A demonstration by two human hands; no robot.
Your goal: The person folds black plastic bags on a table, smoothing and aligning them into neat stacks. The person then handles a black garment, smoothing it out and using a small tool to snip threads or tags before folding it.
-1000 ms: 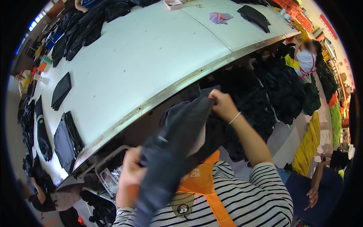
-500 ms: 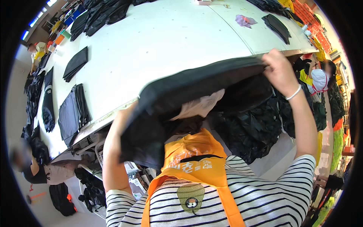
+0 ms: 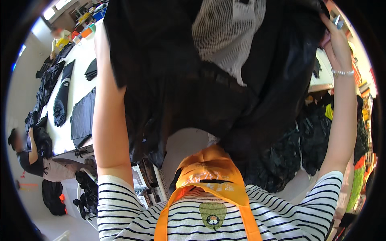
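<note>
A large black garment (image 3: pixel 169 52) hangs spread out in front of me, raised to the upper edge of the picture. White mesh cloth (image 3: pixel 225 38) shows on the side facing me. At the upper right my right hand (image 3: pixel 337 45) grips the garment's edge, fingers bent around the cloth. My left forearm (image 3: pixel 110 116) reaches up along the garment's left side. The hand at its end is hidden behind the cloth or at the picture's edge, so its fingers do not show. The lower folds hang down over my orange apron (image 3: pixel 213 166).
Folded black garments (image 3: pixel 83 118) lie on the white table (image 3: pixel 60 138) at left. More black clothes (image 3: pixel 277 164) are heaped below its edge. A co-worker (image 3: pixel 28 156) stands at far left, another person (image 3: pixel 60 42) beyond. A white rack (image 3: pixel 86 201) stands lower left.
Both arms have risen and the black garment has gone up with them, opening out. It now blocks most of the table, and more of its mesh shows.
</note>
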